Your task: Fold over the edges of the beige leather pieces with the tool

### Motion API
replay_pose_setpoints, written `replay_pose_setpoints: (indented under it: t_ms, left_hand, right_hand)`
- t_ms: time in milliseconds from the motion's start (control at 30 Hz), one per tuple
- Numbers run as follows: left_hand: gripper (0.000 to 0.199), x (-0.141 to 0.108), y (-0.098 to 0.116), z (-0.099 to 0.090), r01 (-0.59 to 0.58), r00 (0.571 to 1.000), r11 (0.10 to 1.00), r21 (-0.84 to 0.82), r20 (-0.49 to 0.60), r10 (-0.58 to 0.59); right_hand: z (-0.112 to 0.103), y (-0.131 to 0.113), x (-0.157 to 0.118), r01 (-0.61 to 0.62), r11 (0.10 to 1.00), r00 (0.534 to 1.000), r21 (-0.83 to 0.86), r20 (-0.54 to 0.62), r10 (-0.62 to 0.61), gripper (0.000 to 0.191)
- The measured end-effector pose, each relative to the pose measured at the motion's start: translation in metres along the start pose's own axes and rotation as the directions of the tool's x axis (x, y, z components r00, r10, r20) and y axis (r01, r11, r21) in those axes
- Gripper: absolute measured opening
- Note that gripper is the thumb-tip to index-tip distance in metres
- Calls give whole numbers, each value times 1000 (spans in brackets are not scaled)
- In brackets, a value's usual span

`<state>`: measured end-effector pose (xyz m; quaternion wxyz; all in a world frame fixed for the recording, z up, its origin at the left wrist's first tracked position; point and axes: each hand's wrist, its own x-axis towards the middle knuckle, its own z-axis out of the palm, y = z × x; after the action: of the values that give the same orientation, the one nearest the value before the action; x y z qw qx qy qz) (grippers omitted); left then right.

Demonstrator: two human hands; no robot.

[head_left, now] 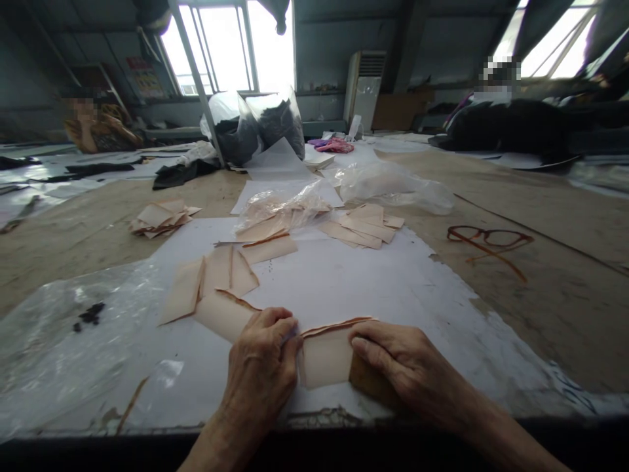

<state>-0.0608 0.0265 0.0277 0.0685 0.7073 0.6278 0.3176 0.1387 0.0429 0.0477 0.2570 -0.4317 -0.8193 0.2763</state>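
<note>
A pale beige piece point(327, 359) with a brown-edged top lies on white paper at the near table edge, between my hands. My left hand point(265, 360) is closed at its left side, thumb against the fingers; whether anything is pinched there is hidden. My right hand point(407, 360) is closed on a brown block, held against the piece's right side. Left of it, several similar pieces point(223, 311) with brown edges lie overlapping, one partly behind my left hand. Farther back is a fanned group of plain pieces point(366, 226).
Orange-brown glasses point(489, 237) lie at the right. Clear plastic point(73, 334) with black bits covers the near left. Another stack point(162, 217) sits at the back left, and a clear bag point(393, 185) farther back. A person point(98, 128) is at the far left.
</note>
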Motion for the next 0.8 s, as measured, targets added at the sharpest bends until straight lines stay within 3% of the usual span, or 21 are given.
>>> replay_pose_setpoints:
  t_ms: [200, 367, 467, 667, 800]
  left_hand:
    - [15, 9, 1, 0, 25, 999, 993, -117, 49, -19]
    - [14, 13, 4, 1, -18, 996, 995, 101, 84, 10]
    - [14, 16, 7, 1, -38, 996, 989, 142, 82, 26]
    - [15, 32, 6, -9, -47, 997, 910, 412, -39, 69]
    - [16, 52, -5, -20, 27, 995, 874, 485, -97, 24]
  right_hand:
    - [3, 3, 0, -28, 1000, 999, 4, -26, 28, 24]
    - [5, 4, -5, 35, 999, 999, 0, -19, -35, 23]
    - [5, 5, -8, 64, 998, 998, -12, -6, -64, 23]
    - [5, 6, -8, 49, 998, 999, -38, 11, -49, 23]
    - [7, 6, -8, 44, 998, 999, -55, 20, -43, 24]
